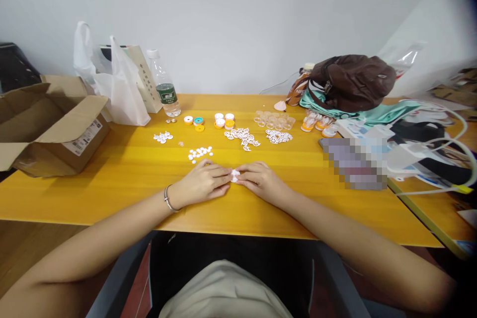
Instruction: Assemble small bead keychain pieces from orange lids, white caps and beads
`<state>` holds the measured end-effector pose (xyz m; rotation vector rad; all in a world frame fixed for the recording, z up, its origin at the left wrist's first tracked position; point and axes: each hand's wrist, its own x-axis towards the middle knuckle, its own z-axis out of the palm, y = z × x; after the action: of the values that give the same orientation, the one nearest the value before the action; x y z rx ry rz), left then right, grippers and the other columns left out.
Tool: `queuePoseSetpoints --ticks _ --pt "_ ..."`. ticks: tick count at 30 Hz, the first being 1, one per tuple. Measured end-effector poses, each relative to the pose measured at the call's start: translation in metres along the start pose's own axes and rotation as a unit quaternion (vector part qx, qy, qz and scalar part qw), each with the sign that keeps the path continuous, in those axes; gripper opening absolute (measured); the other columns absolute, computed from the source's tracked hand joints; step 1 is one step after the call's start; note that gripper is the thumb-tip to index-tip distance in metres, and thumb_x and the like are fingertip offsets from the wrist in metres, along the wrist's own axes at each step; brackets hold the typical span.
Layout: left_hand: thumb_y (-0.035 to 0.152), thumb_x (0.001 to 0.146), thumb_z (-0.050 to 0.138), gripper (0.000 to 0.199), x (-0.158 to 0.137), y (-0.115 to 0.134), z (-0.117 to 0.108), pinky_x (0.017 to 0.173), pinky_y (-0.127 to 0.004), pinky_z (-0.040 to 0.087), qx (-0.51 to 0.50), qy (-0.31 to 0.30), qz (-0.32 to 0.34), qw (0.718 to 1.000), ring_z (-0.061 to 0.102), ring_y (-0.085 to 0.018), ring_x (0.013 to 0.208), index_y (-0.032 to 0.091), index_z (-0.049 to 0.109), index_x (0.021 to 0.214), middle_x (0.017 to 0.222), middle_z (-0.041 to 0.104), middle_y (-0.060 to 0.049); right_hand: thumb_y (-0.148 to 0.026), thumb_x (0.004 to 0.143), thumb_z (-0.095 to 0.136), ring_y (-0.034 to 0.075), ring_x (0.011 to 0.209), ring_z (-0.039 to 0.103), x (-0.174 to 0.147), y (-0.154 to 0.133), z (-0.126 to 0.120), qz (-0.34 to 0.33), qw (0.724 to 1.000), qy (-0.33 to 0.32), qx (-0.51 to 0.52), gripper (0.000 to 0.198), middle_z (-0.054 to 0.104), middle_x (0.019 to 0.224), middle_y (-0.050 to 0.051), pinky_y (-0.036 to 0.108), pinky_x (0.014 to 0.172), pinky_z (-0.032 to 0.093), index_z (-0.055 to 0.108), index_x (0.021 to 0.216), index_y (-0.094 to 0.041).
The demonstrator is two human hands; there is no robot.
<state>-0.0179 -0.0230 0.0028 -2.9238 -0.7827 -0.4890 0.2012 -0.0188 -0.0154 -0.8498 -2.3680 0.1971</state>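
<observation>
Between the fingertips of both hands is a small white plastic part (234,175), just above or on the table near its front middle. My left hand (203,181) pinches it from the left, and my right hand (263,183) from the right. The fingers cover much of the part, so its full shape is hidden. Just beyond my left hand lie several small white round pieces (200,153). Farther off are white openwork leaf-shaped pieces (242,135), with a second group of openwork pieces (278,136) to their right.
At the back stand white and orange round caps (224,120), clear cups (274,120) and a water bottle (164,84). An open cardboard box (67,129) and a plastic bag (124,89) are left. A brown bag (354,82), a blurred-out flat object (354,164) and white cables (456,144) lie right.
</observation>
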Motion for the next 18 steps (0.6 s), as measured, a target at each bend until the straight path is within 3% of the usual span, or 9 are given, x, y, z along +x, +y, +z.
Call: queuePoseSetpoints --ticks 18 --pt "0.03 0.087 0.04 0.027 0.002 -0.0002 0.0 0.086 -0.031 0.036 -0.019 0.015 -0.018 1.0 0.056 -0.014 0.098 0.025 0.057 0.108 0.111 0.06 -0.003 -0.025 0.079 0.056 0.016 0.084 0.062 0.002 0.0039 0.0021 0.003 0.998 0.021 0.067 0.011 0.067 0.093 0.004 0.031 0.077 0.046 0.065 0.084 -0.022"
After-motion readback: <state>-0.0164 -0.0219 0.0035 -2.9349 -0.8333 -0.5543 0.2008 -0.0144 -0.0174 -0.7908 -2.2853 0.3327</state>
